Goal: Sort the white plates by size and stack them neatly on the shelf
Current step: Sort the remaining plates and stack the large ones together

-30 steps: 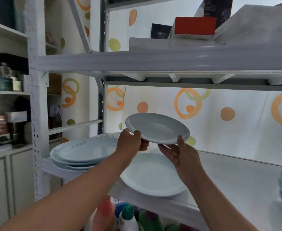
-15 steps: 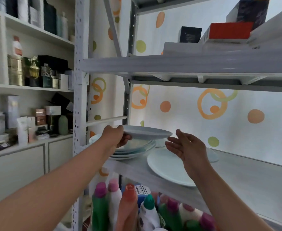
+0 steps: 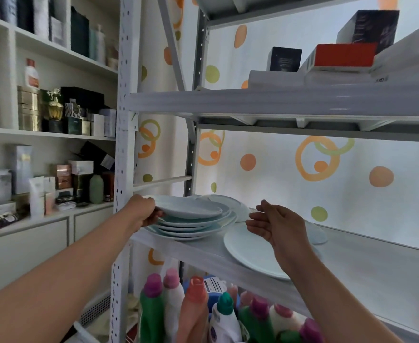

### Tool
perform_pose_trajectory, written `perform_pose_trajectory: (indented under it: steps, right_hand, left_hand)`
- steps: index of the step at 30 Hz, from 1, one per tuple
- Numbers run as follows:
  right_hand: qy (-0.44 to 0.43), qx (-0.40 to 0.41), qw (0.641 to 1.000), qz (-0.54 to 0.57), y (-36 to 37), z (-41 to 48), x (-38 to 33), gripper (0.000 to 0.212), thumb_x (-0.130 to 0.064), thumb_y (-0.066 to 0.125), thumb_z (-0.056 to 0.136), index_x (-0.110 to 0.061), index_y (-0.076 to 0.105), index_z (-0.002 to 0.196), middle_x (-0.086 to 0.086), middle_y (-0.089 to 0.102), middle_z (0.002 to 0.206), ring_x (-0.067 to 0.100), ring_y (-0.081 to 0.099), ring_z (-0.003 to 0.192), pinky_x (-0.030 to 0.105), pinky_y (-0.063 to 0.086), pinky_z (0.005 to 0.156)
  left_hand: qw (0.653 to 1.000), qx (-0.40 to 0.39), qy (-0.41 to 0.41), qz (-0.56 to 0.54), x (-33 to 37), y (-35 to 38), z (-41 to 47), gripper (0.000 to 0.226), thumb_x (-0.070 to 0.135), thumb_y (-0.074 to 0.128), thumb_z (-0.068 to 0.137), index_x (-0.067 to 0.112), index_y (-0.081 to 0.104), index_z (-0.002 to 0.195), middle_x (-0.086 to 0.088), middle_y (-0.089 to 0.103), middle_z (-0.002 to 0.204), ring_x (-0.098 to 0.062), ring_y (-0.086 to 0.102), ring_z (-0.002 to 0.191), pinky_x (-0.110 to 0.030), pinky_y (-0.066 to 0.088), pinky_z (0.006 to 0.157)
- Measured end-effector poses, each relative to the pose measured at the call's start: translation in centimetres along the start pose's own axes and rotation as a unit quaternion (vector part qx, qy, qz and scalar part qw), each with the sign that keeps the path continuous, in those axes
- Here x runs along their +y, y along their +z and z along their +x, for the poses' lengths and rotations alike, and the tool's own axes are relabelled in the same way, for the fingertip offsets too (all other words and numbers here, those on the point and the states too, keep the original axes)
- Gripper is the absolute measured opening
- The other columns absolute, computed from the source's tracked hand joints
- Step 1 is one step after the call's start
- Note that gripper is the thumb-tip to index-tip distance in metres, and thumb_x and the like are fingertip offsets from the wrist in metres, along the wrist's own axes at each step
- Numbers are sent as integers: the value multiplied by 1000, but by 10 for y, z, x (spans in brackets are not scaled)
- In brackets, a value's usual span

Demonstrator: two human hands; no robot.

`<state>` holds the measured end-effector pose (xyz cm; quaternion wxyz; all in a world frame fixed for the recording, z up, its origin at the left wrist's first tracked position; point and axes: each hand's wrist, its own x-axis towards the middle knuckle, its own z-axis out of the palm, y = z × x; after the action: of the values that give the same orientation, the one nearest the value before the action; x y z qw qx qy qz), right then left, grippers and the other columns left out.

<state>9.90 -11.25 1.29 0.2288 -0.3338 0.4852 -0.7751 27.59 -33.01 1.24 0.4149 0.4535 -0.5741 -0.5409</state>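
A stack of several white plates (image 3: 191,229) sits at the left end of the white metal shelf (image 3: 203,253). My left hand (image 3: 145,211) grips the left rim of a small white plate (image 3: 191,207) lying on top of that stack. A single large white plate (image 3: 250,253) lies flat on the shelf to the right of the stack. My right hand (image 3: 275,225) hovers over that large plate with its fingers apart, holding nothing. Behind the stack, another white plate (image 3: 230,204) leans tilted.
The shelf's upright post (image 3: 124,144) stands just left of my left hand. The upper shelf (image 3: 277,100) carries boxes. Coloured-cap bottles (image 3: 193,313) crowd the level below. A wall unit (image 3: 42,134) of boxes and jars stands at the left.
The small plate went from held up in both hands to lying on the left stack. My right hand let go and moved away to the right; the view swung left.
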Motion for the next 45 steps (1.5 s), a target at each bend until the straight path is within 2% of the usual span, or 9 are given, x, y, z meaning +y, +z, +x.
perform_pose_trajectory:
  steps: [5, 9, 12, 18, 23, 27, 31, 35, 45]
  right_hand:
    - [-1, -3, 1000, -14, 3, 1, 2, 20, -16, 56, 93, 0, 63, 83, 16, 66, 69, 21, 67, 54, 24, 56, 51]
    - [-7, -7, 999, -34, 3, 1, 2, 20, -16, 56, 93, -1, 64, 83, 16, 66, 68, 22, 67, 54, 24, 55, 50]
    - [-6, -3, 999, -36, -1, 2, 2, 20, -15, 55, 93, 0, 64, 83, 16, 66, 67, 22, 67, 53, 25, 56, 50]
    - [-6, 5, 999, -34, -11, 4, 1, 19, -15, 56, 92, 0, 63, 82, 17, 66, 67, 23, 66, 53, 25, 56, 50]
    - [-10, 13, 999, -33, -22, 9, -1, 19, -15, 57, 92, 0, 64, 82, 17, 66, 68, 23, 66, 53, 25, 56, 50]
    - [-8, 21, 999, -29, -33, 14, -2, 18, -13, 56, 93, 1, 63, 82, 17, 64, 68, 21, 65, 51, 25, 57, 49]
    - [-7, 31, 999, -30, -48, 20, -1, 18, -13, 55, 93, 1, 62, 84, 17, 63, 68, 21, 64, 50, 26, 57, 50]
    - [-16, 59, 997, -47, -67, 28, 1, 16, -11, 56, 92, 3, 62, 88, 16, 63, 67, 18, 63, 47, 25, 56, 48]
    - [-81, 208, 957, -183, -142, 95, 11, 22, -3, 48, 88, -4, 64, 103, 6, 63, 72, 20, 61, 58, 27, 53, 48]
  left_hand:
    - [996, 20, 21, 89, -9, -11, 24, 31, 20, 38, 101, -7, 46, 115, -21, 65, 74, -23, 60, 56, -21, 50, 37]
    - [939, 69, 114, 318, -18, -20, 34, 48, 37, 46, 95, 0, 51, 125, -22, 69, 102, -37, 66, 91, -36, 52, 76]
    - [917, 77, 137, 366, -18, -22, 31, 54, 45, 44, 94, 8, 48, 133, -18, 65, 119, -36, 62, 105, -39, 48, 90]
    - [905, 148, 240, 319, 4, 10, -7, 37, 32, 38, 97, 14, 54, 126, -11, 66, 111, -27, 60, 95, -33, 45, 76]
    - [915, 61, 303, 258, 18, 62, -37, 32, 32, 42, 93, 22, 61, 117, -8, 71, 102, -25, 66, 95, -38, 51, 88]
    - [920, -12, 307, 244, 20, 104, -57, 30, 31, 44, 89, 26, 63, 112, 1, 67, 83, -20, 66, 87, -32, 47, 87]
    - [927, -55, 296, 226, 16, 137, -66, 25, 31, 46, 88, 27, 64, 105, -1, 70, 93, -16, 66, 80, -30, 48, 80]
    - [926, -100, 281, 232, 8, 165, -70, 24, 29, 45, 90, 25, 62, 107, 8, 63, 66, -1, 55, 54, -27, 47, 71]
    - [914, -161, 268, 258, 3, 221, -61, 22, 28, 48, 90, 24, 59, 109, 8, 65, 63, -5, 54, 57, -27, 49, 69]
